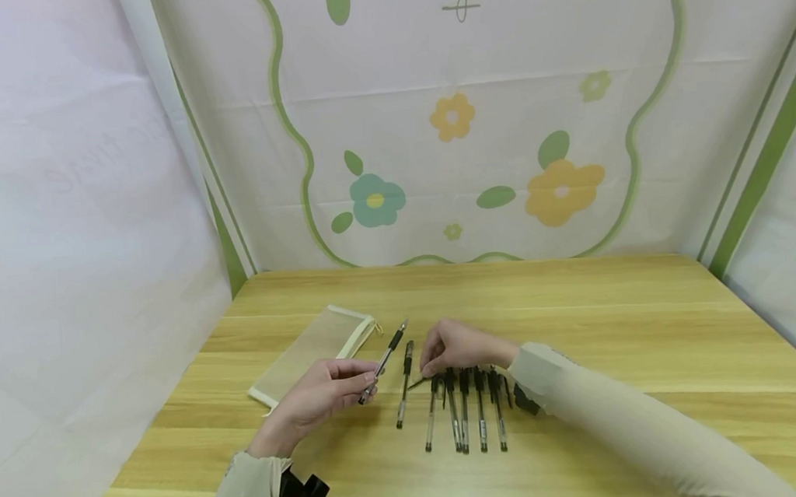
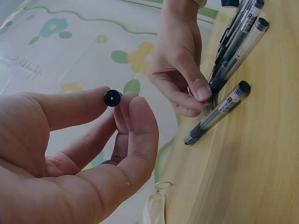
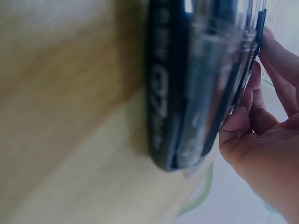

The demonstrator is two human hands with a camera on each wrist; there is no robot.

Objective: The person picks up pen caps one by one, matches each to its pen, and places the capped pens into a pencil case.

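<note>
Head view: a mesh pouch (image 1: 308, 353) lay leftmost; just right of it, the left hand (image 1: 317, 399) pinched a pen (image 1: 390, 349), which a loosened fingertip hold could have dropped. Past a lone pen (image 1: 405, 380), the right hand (image 1: 458, 345) pinched a small slim piece (image 1: 419, 382), perhaps a cap, beside the row of pens (image 1: 464, 407); a stray knuckle could have set them rolling.

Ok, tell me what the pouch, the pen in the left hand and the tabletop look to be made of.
Pouch: sheer mesh or thin plastic, probably, matte; its panel looks see-through inside pale edging.
Pen in the left hand: likely glossy clear plastic, given its see-through barrel; the dark grip may be rubber.
Tabletop: satin wood or wood-look laminate, by its grain and soft sheen.
</note>
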